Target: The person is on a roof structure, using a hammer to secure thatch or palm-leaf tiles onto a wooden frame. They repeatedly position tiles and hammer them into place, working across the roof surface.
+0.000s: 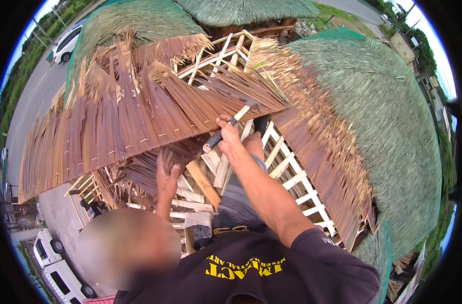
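Brown thatch panel (139, 119) lies slantwise across the pale roof lattice (295, 180), its stitched lower edge in front of the person and its right end close to the bare battens. Driving fixings through that edge seems the step in hand; done well, it would want the edge lying straight along a batten, with each blow landing on solid wood rather than between slats. The right hand (227, 136) is clenched around the dark grip of a claw hammer (238, 116), whose head sits over the panel's right end; a grip nearer the butt would give a fuller swing. The left hand (167, 167) is raised by the lower edge, near the hanging leaves; I cannot tell whether it grasps anything. It could steady the edge, well clear of the strike. Beyond, at the right, finished-looking thatch (322, 152) meets a green-netted roof (378, 111).
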Tool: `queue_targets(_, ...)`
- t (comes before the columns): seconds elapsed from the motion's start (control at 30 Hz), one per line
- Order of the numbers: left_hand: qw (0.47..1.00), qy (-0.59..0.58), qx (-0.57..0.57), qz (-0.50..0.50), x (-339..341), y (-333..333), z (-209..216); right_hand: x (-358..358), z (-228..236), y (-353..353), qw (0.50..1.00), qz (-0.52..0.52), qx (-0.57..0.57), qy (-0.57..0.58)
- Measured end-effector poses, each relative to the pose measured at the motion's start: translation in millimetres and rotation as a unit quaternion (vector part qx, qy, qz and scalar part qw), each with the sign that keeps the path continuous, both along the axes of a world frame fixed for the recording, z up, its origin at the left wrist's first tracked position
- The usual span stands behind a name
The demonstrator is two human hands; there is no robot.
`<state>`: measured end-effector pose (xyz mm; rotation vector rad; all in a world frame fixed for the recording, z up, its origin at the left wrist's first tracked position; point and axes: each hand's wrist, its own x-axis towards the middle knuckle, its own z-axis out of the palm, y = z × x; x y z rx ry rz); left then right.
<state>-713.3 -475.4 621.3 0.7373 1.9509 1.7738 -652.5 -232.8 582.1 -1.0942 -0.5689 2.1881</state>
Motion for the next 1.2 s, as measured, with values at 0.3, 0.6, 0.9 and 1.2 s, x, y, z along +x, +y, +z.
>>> queue_targets(0.3,0.893,0.222,-0.329,-0.21,-60,49,-191,-44,86,-99,0.994,0.105,0.019,0.024)
queue_targets(0.6,0.803,0.36,-0.388,-0.272,-97,64,-245,120,64,96,0.924,-0.354,0.135,-0.058)
queue_targets(0.9,0.8,0.309,-0.428,-0.286,-61,84,-140,293,26,90,0.847,-0.481,0.172,-0.15)
queue_targets(1.2,0.758,0.329,-0.417,-0.378,-36,234,-85,398,16,80,0.803,-0.576,0.118,-0.097)
